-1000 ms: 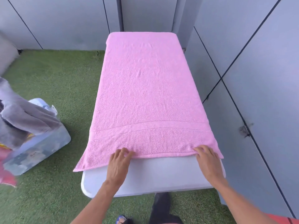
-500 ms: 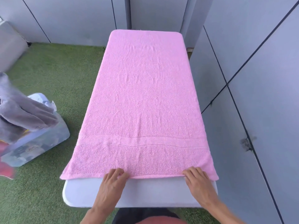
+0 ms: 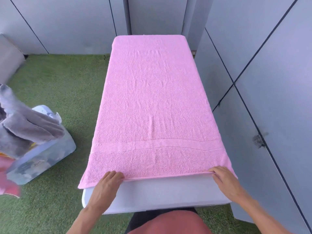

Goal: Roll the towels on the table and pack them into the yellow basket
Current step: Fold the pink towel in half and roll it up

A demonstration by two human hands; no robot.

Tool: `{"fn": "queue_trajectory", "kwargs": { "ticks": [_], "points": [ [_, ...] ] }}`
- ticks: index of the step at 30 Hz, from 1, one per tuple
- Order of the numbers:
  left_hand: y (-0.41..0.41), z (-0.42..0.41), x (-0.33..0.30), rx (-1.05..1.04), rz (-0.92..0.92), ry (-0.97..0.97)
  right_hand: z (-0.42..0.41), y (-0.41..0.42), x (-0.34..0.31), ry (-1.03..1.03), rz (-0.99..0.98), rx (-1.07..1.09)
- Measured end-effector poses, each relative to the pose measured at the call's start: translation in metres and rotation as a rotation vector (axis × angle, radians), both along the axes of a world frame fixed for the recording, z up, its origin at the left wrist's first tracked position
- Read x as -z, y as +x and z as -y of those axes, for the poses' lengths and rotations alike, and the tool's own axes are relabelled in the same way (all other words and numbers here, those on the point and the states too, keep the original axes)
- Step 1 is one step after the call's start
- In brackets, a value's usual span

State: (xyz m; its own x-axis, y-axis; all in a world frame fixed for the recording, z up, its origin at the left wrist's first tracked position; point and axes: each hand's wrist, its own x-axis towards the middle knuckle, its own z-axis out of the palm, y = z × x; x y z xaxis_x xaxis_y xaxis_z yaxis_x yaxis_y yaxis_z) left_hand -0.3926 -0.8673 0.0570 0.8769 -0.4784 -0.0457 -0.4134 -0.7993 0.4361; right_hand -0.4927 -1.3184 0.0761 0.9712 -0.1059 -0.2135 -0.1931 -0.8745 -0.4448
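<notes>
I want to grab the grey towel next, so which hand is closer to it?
Left. The left hand is at the pink towel's near edge on the side facing the grey towel; the right hand is at the far corner, farther away.

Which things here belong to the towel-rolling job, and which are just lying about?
Job: pink towel spread on the white table; left hand and right hand pinching its near edge.

Lying about: clear plastic bin on the grass, grey towels draped over it. No yellow basket in view.
</notes>
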Motion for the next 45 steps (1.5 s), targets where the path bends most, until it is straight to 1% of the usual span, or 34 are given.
{"fn": "queue_trajectory", "kwargs": {
  "ticks": [2,6,8,11,12,14,16,18,21,26,28,31,33,36,37,39,42,45],
  "points": [
    [0.004,-0.007,-0.002,-0.005,-0.017,-0.017,0.004,0.002,-0.006,0.053,-0.054,0.024],
    [0.013,-0.019,-0.002,-0.091,-0.059,-0.011,0.006,0.010,-0.013,0.127,-0.118,0.115],
    [0.021,-0.019,-0.008,-0.095,-0.133,0.015,0.008,0.013,-0.015,0.148,-0.182,0.115],
    [0.035,-0.024,-0.017,-0.056,-0.314,0.038,0.017,0.020,-0.017,0.161,-0.272,0.101],
    [0.039,-0.028,-0.019,-0.056,-0.340,0.059,0.019,0.022,-0.018,0.162,-0.282,0.094],
    [0.044,-0.040,-0.020,-0.088,-0.328,0.090,0.022,0.023,-0.019,0.143,-0.284,0.076],
    [0.041,-0.052,-0.019,-0.132,-0.290,0.096,0.027,0.019,-0.018,0.107,-0.238,0.059],
    [0.032,-0.062,-0.019,-0.179,-0.248,0.070,0.035,0.011,-0.016,0.077,-0.178,0.048],
    [0.026,-0.073,-0.023,-0.230,-0.266,0.036,0.048,0.002,-0.014,0.053,-0.158,0.036],
    [0.051,-0.075,-0.031,-0.208,-0.471,0.114,0.060,0.018,-0.021,0.094,-0.353,0.045],
    [0.057,-0.072,-0.029,-0.222,-0.494,0.124,0.060,0.029,-0.026,0.100,-0.382,0.044],
    [0.056,-0.073,-0.027,-0.290,-0.419,0.100,0.056,0.032,-0.028,0.062,-0.373,0.095],
    [0.045,-0.072,-0.025,-0.323,-0.266,0.081,0.052,0.029,-0.029,0.037,-0.321,0.158],
    [0.018,-0.066,-0.022,-0.355,-0.067,0.133,0.038,0.019,-0.035,-0.118,-0.200,0.198],
    [0.011,-0.064,-0.020,-0.358,-0.037,0.140,0.032,0.015,-0.036,-0.141,-0.169,0.215],
    [0.001,-0.062,-0.014,-0.380,-0.022,0.125,0.025,0.007,-0.031,-0.084,-0.129,0.245],
    [-0.008,-0.061,-0.003,-0.323,0.050,0.149,0.024,-0.001,-0.017,-0.005,-0.054,0.223],
    [-0.010,-0.063,0.002,-0.318,0.055,0.112,0.027,-0.008,-0.010,-0.044,-0.017,0.160]
  ]
}}
